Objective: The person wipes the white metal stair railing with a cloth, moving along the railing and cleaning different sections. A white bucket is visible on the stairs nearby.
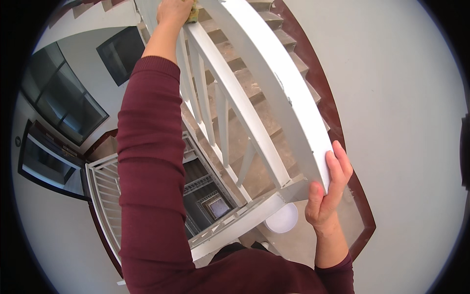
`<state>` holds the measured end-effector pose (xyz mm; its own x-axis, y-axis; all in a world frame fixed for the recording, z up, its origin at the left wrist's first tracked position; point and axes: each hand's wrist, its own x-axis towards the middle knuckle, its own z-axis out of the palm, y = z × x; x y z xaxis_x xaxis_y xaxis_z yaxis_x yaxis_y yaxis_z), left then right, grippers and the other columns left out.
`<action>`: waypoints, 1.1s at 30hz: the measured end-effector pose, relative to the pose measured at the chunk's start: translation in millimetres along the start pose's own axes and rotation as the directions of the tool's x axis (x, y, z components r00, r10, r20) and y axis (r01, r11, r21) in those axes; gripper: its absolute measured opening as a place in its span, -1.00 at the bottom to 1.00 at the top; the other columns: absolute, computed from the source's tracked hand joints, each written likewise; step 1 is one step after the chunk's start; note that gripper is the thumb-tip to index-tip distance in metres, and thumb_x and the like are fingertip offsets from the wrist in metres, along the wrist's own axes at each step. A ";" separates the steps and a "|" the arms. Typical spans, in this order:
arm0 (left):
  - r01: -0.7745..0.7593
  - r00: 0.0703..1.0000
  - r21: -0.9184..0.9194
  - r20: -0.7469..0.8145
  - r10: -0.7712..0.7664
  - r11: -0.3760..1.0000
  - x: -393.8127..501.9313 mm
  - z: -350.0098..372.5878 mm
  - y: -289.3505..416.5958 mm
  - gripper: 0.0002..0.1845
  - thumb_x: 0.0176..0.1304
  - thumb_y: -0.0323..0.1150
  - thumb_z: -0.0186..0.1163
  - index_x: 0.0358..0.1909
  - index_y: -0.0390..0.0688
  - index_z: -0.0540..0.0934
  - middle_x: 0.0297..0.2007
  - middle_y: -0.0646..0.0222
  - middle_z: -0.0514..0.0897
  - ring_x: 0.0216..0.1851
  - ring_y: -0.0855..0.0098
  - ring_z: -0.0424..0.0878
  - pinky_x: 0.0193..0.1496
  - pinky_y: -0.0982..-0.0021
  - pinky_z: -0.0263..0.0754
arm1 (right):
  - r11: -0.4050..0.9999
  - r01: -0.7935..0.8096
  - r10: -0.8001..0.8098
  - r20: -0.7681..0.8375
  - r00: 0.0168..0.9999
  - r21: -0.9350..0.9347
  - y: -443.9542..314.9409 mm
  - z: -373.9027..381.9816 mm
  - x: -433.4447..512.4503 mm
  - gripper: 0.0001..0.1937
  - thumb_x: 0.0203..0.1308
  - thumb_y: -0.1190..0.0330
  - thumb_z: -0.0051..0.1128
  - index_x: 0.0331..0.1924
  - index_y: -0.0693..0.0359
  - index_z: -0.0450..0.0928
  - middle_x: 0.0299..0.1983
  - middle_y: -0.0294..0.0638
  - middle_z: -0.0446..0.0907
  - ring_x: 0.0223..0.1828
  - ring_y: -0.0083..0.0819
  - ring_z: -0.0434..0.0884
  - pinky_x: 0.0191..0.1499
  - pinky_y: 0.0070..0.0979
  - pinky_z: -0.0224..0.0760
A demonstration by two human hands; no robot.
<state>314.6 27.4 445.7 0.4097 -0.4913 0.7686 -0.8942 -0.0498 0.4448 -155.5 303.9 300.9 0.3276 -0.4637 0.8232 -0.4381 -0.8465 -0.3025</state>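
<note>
At the top edge of the head view, my left hand (174,11) reaches far up along the banister, partly cut off by the frame. It grips a mottled yellow-green wiping cloth or sponge (193,14); which of the two I cannot tell. This touches the upper end of the white lower rail (235,93). My right hand (328,189) holds the lower end of the broad white handrail (293,88), thumb on the near side and fingers over the outer edge. Chipped paint marks the handrail's top. White balusters (222,125) stand beneath the lower rail.
Concrete stairs (253,84) rise beyond the banister, beside a wall with a dark red skirting band (330,99). A white bucket or basin (282,218) sits on the landing near my feet. At left, a deep stairwell (209,198) drops away beside another white railing (104,198).
</note>
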 end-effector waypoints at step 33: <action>0.290 0.709 -0.481 0.689 0.152 0.827 -457.5 -166.1 162.0 -0.48 0.31 -0.35 0.23 0.29 -0.18 0.42 0.40 -0.04 0.43 0.32 0.07 0.53 0.30 0.25 0.44 | 0.976 0.037 -0.027 -0.049 0.998 0.216 -1.2 7.1 15.1 -0.46 0.46 0.31 0.07 0.44 0.28 0.29 0.45 0.13 0.20 0.37 -0.01 0.35 0.37 -0.20 0.28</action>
<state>12.3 388.6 242.4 0.0303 -0.9548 0.2956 -0.5341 0.2345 0.8123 -144.1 296.1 310.3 0.2979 -0.4270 0.8537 -0.2341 -0.8997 -0.3683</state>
